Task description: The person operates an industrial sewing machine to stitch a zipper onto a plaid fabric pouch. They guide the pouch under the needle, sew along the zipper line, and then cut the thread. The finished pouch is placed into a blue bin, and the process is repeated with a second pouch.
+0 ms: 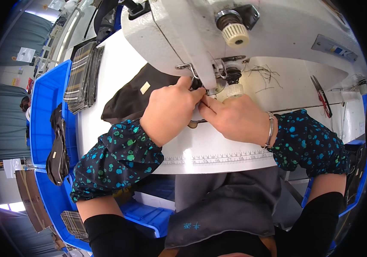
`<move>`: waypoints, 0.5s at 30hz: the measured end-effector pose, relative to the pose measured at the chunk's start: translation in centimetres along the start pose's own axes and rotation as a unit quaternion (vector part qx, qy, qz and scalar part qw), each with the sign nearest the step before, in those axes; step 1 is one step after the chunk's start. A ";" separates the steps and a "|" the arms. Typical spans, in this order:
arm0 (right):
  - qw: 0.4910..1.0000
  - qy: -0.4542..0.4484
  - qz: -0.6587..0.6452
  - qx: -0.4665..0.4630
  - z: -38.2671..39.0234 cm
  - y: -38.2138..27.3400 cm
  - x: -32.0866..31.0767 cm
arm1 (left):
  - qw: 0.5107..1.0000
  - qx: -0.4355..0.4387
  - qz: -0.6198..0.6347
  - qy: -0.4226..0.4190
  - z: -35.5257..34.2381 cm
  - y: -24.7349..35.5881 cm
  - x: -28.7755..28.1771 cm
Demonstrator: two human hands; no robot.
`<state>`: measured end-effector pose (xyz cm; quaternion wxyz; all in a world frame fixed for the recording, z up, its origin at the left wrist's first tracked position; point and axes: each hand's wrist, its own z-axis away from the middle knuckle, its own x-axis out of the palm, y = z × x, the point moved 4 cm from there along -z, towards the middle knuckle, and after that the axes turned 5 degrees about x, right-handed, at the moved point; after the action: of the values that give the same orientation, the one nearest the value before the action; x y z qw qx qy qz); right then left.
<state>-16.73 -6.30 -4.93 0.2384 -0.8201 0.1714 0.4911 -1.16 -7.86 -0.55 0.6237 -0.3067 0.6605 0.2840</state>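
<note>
A dark brown fabric piece point(125, 95) with a small pale label lies on the white sewing table point(205, 147), running in under the head of a white sewing machine point(170, 25). My left hand point(170, 107) is closed on its edge close to the presser foot, index finger reaching forward. Beside it, my right hand point(234, 119) is closed too, its fingertips pinching the fabric edge and meeting the left fingers. The needle and the stitched spot are mostly hidden behind my fingers. A small dark edge of fabric shows below the fingertips.
Plaid fabric pieces point(83, 77) are stacked at the table's left, beside a blue bin point(48, 115) with a dark fabric piece point(57, 150) over its rim. Red-handled scissors point(322, 98) and loose thread ends point(264, 77) lie on the right. A ruler strip point(218, 160) follows the front edge.
</note>
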 end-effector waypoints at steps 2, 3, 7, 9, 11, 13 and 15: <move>1.000 -0.006 0.002 -0.002 0.1 0.1 0.0 | 1.000 0.019 0.023 0.000 0.0 0.0 -0.3; 1.000 0.008 0.010 -0.007 0.0 0.0 -0.2 | 0.998 0.027 0.054 0.014 0.0 -0.2 -0.8; 0.999 0.027 0.025 -0.025 0.1 -0.1 -0.6 | 0.989 0.055 0.135 0.011 -0.2 -0.8 -1.4; 0.999 0.018 0.020 -0.027 0.2 0.0 -0.9 | 0.991 0.044 0.130 -0.006 -0.2 -0.1 -1.6; 1.000 0.004 0.012 -0.020 0.4 0.1 -1.2 | 0.992 0.028 0.120 -0.025 -0.1 0.4 -1.3; 1.000 0.002 0.018 -0.022 0.3 0.1 -1.6 | 0.991 0.028 0.128 -0.018 -0.2 0.5 -1.4; 0.999 0.002 0.028 -0.020 0.5 0.2 -1.6 | 0.991 0.032 0.132 -0.015 -0.4 0.4 -1.2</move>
<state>-17.91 -6.13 -3.78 0.2079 -0.8206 0.1852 0.4992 -1.65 -7.85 0.68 0.6000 -0.1927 0.6944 0.3473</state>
